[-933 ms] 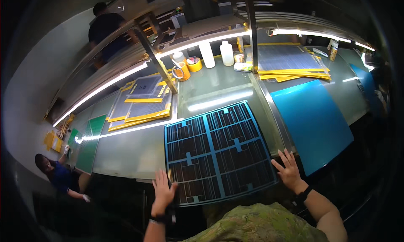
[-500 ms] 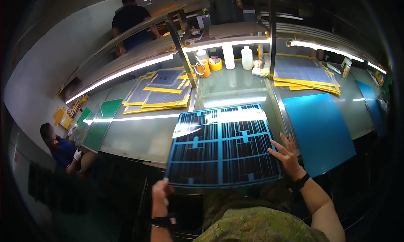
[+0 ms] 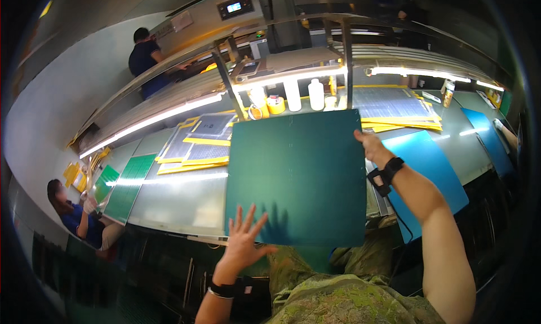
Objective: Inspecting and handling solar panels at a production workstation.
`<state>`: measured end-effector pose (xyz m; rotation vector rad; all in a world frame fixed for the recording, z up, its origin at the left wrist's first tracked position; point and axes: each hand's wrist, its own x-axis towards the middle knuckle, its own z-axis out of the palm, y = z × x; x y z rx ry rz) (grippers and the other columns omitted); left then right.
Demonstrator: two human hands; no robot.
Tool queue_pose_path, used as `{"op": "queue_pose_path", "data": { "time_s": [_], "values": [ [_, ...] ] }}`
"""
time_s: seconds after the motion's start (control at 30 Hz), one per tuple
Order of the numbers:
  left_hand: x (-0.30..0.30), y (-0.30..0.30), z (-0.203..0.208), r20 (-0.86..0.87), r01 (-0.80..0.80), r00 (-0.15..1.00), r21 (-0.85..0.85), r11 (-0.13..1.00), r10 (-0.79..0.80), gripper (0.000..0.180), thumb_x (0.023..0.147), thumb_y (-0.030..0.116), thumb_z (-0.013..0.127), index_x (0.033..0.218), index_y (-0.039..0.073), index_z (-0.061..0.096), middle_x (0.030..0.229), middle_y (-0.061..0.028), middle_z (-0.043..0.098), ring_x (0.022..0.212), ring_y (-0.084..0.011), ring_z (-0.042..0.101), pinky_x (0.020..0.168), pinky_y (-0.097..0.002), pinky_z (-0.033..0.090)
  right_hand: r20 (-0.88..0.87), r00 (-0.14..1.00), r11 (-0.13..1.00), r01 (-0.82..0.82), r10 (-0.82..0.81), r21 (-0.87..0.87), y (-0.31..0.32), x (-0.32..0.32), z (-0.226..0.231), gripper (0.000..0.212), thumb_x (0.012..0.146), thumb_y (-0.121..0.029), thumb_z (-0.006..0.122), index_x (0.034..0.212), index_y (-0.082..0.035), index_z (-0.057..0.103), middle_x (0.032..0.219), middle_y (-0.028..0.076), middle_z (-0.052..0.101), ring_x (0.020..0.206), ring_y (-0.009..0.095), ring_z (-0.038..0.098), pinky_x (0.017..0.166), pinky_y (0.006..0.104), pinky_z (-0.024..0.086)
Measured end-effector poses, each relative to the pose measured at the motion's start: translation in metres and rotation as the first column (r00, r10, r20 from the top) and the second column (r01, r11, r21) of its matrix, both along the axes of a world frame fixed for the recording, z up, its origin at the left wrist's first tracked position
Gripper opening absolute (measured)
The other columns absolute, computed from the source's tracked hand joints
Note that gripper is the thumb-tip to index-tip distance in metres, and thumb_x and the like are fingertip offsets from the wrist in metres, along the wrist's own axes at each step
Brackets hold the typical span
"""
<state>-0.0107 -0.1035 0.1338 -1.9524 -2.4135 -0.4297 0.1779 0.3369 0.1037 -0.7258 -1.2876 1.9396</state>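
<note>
A large flat panel [image 3: 296, 172] with a plain, glossy teal-green face stands tilted up in front of me. My right hand [image 3: 374, 147] grips its upper right edge, the fingertips partly hidden at that edge. Near the panel's lower left part, my left hand [image 3: 242, 245] is open with its fingers spread. A dark reflection or shadow of that hand shows on the panel; whether the palm touches it, I cannot tell. The panel's other face is hidden. Behind my right forearm lies a bright blue sheet [image 3: 431, 158] on the bench.
Yellow-edged film sheets lie in a left stack [image 3: 197, 154] and a right stack [image 3: 389, 105]. White bottles [image 3: 316, 94] and an orange tape roll [image 3: 275, 105] stand behind the panel. A metal post [image 3: 347, 65] supports the lit shelf. A seated person [image 3: 79, 217] handles green panels [image 3: 132, 180] at left.
The dark-and-blue patterned face no longer shows; a plain teal face is raised toward me. My right hand has moved up along the right edge. My left hand has spread over the lower left.
</note>
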Motion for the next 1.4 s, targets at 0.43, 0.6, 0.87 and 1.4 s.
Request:
{"op": "queue_pose_path", "data": {
  "time_s": [0.43,0.6,0.87,1.4],
  "values": [
    [0.037,0.034,-0.131,-0.132,-0.084,0.987,0.053,0.995,0.09,0.072,0.069,0.024,0.07,0.135,0.028,0.043,0.141,-0.0149,0.038,0.128,-0.0451,0.032,0.101,-0.0575,0.027,0.119,0.374,0.295,0.459,-0.92,0.838,-0.011,0.277,-0.05,0.034,0.079,-0.021,0.07,0.103,-0.003,0.054,0.089,0.013,0.06,0.079,0.027,0.06,0.071,0.0355,0.049],
    [0.055,0.043,-0.126,-0.145,-0.109,0.983,0.059,0.992,0.117,0.072,0.067,0.026,0.071,0.134,0.029,0.045,0.139,-0.0155,0.04,0.126,-0.0432,0.035,0.101,-0.0561,0.027,0.444,0.08,0.292,0.852,-0.893,0.434,-0.067,0.428,-0.164,0.048,0.08,-0.04,0.069,0.094,0.004,0.055,0.092,0.011,0.06,0.078,0.022,0.058,0.07,0.0335,0.047],
    [0.055,0.041,-0.106,-0.17,-0.122,0.979,-0.052,0.991,0.112,0.073,0.07,0.047,0.069,0.135,0.028,0.043,0.138,-0.0164,0.04,0.127,-0.0416,0.034,0.1,-0.0649,0.019,0.083,0.586,0.532,0.778,-0.806,-0.335,-0.072,0.379,-0.141,0.037,0.086,-0.029,0.063,0.11,-0.001,0.057,0.105,0.009,0.061,0.092,0.026,0.058,0.088,0.0393,0.045],
    [0.161,0.202,-0.043,0.35,0.286,-0.924,0.361,0.888,0.155,0.093,0.08,0.073,0.039,0.144,0.008,0.021,0.145,-0.0148,0.029,0.134,-0.0312,0.028,0.11,-0.0484,0.021,0.226,0.696,0.128,-0.19,-0.681,0.973,-0.191,0.274,0.025,0.052,0.065,0.008,0.035,0.109,0.002,0.062,0.112,0.021,0.061,0.11,0.034,0.056,0.099,0.042,0.041]
  ]
}}
